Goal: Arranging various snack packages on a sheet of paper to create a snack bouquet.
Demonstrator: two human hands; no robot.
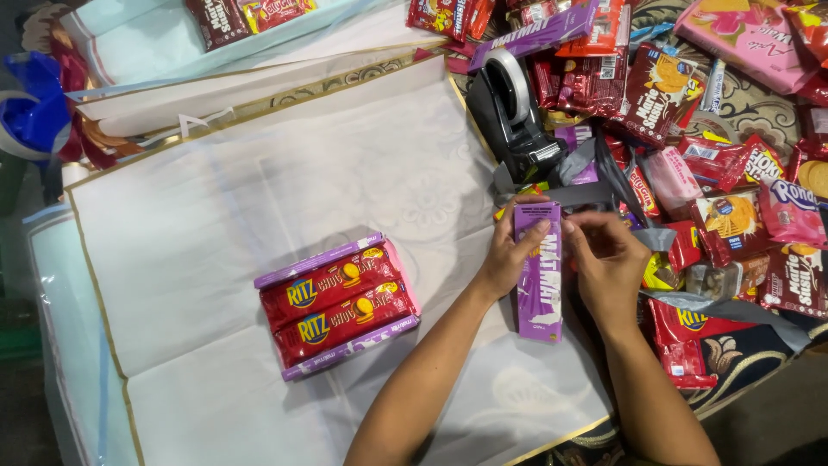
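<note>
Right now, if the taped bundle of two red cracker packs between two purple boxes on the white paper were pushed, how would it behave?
The taped bundle of red cracker packs and purple boxes lies flat and broad, so it would probably slide, not roll or tip. Its boxy edges suggest stiffness. The smooth white paper sheet beneath may wrinkle or slip along with it.
</note>
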